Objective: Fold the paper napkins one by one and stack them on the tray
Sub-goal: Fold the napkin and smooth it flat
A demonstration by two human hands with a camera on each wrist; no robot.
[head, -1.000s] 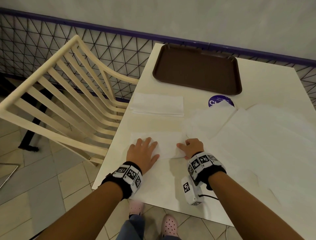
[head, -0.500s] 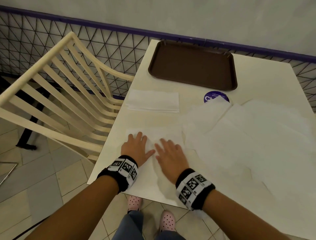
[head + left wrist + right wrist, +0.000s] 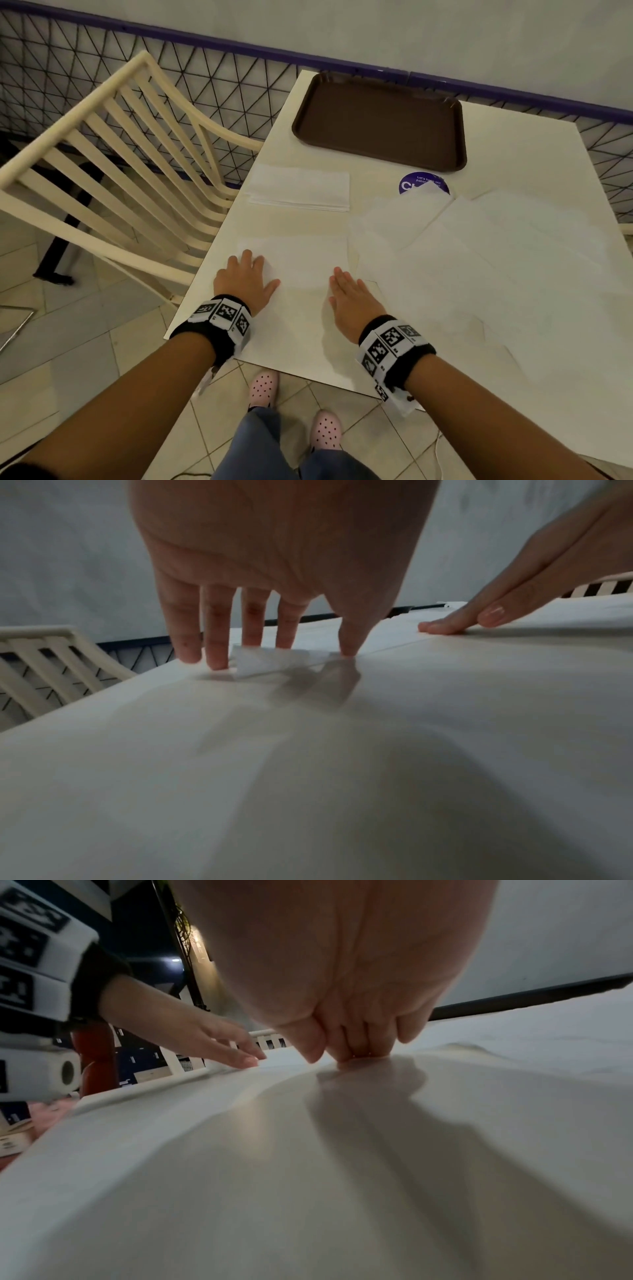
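Note:
A folded white napkin [image 3: 298,262] lies flat near the table's front left corner. My left hand [image 3: 245,279] presses its left end with straight, spread fingers [image 3: 219,631]. My right hand [image 3: 349,294] lies flat on the napkin's right end, fingers together [image 3: 356,1045]. A small stack of folded napkins [image 3: 299,186] sits further back on the left. The brown tray [image 3: 380,120] stands empty at the table's far edge. Several unfolded napkins [image 3: 479,257] lie spread over the right half of the table.
A cream slatted chair [image 3: 113,161] stands close to the table's left edge. A round purple sticker [image 3: 423,183] shows just in front of the tray. A black wire fence [image 3: 205,78] with a purple rail runs behind. The table's front edge [image 3: 274,363] is right under my wrists.
My right hand went from curled at the napkin's right edge to flat, swept to the middle beside the left hand, then slid back right. The left hand shifted slightly left.

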